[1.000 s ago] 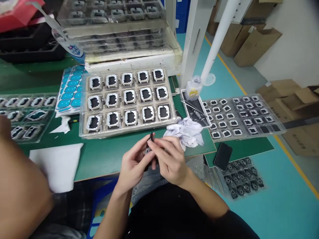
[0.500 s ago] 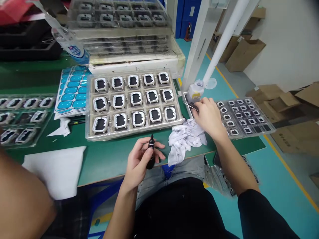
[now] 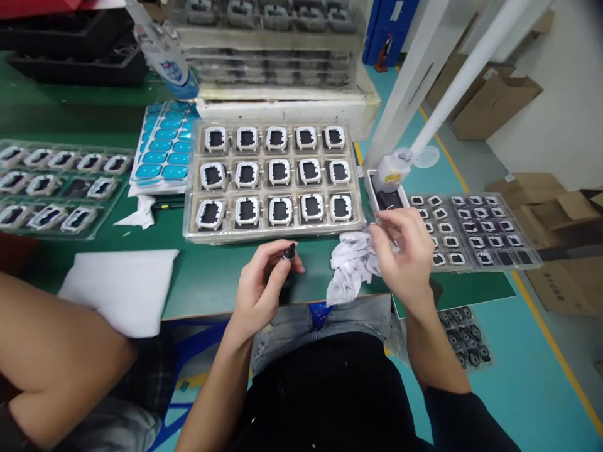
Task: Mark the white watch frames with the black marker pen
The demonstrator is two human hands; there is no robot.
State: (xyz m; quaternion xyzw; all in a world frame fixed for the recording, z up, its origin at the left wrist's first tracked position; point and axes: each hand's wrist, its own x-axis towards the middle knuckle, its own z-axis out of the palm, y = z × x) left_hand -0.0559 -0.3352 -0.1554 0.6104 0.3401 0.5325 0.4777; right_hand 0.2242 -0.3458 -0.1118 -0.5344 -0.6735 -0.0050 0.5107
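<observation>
My left hand (image 3: 260,285) is closed around a small black bottle (image 3: 289,252) with a pointed tip, held above the front edge of the green table. Only the bottle's top shows; my fingers cover the rest. My right hand (image 3: 406,251) hovers by the right end of a crumpled white cloth (image 3: 351,263), thumb and fingers curved and apart, with nothing clear between them. Just beyond it is a narrow white box (image 3: 372,191) with a dark item (image 3: 387,201) in it. A large tray (image 3: 277,233) of white watch-case frames lies in front of me.
A white bottle (image 3: 392,172) stands in the narrow box. More parts trays lie at right (image 3: 532,257) and left (image 3: 61,235). Blue sticker sheets (image 3: 162,147), a white pad (image 3: 120,289) and stacked trays (image 3: 277,59) surround the work. A co-worker's arm (image 3: 61,351) reaches in at left.
My right hand has drawn back from the white box toward the cloth, and the dark, thin-tipped tool it held no longer shows in it. My left hand has tilted the black bottle.
</observation>
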